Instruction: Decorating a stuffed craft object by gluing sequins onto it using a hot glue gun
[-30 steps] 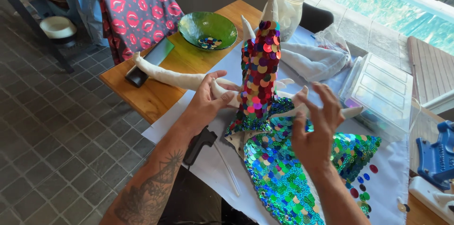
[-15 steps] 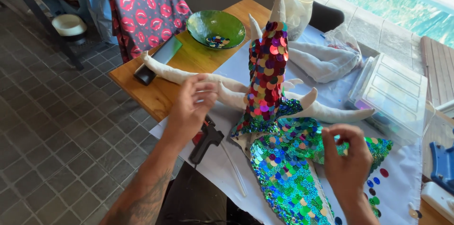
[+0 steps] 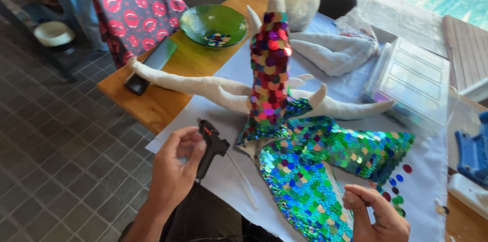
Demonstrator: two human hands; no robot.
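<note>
Head cam: left hand is wrapping its fingers around the black glue gun, sitting at about 9 o'clock from the sequined sculpture on the white sheet. Right hand is pinching closed at 5 o'clock, can't tell what's in it. Green bowl is sitting at 11 o'clock.

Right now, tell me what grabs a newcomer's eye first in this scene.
A tall cloth sculpture covered in red, purple, green and blue sequins dominates the middle of the paper-covered wooden table, its bare white fabric limbs spreading sideways. Behind it sits a green glass bowl of sequins. At the near edge, the left hand grips a black glue gun, and the right hand pinches something small.
</note>
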